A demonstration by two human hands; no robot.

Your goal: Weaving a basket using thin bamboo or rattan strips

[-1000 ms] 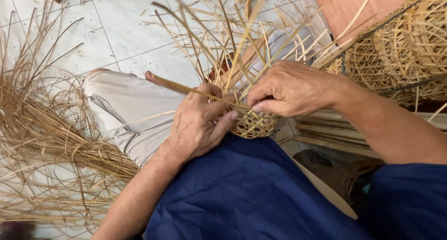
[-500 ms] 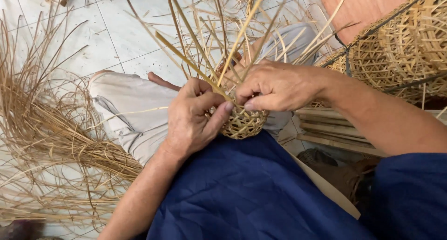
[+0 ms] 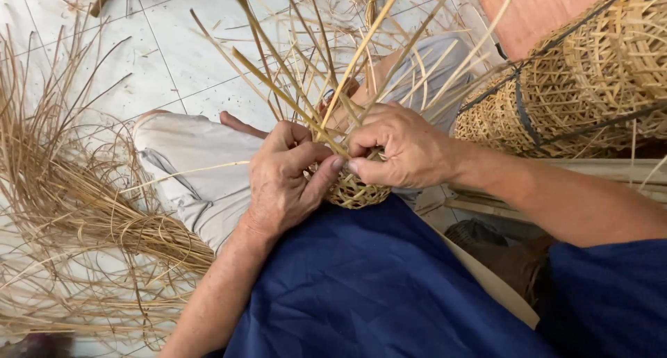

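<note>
Half-woven little basket (image 3: 356, 190) has slid in closer on my lap since a second ago. Left hand (image 3: 283, 184) and right hand (image 3: 399, 150), fingers closed, now pinch one flat strip (image 3: 295, 108) at the rim together, so that strand's getting tucked. Loose cane pile (image 3: 83, 219) on the floor.

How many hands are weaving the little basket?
2. The left hand grips the little basket from the left; the right hand pinches a strip at its top right. No other hands show.

Head camera, looking steeply down (close) at lap.
</note>
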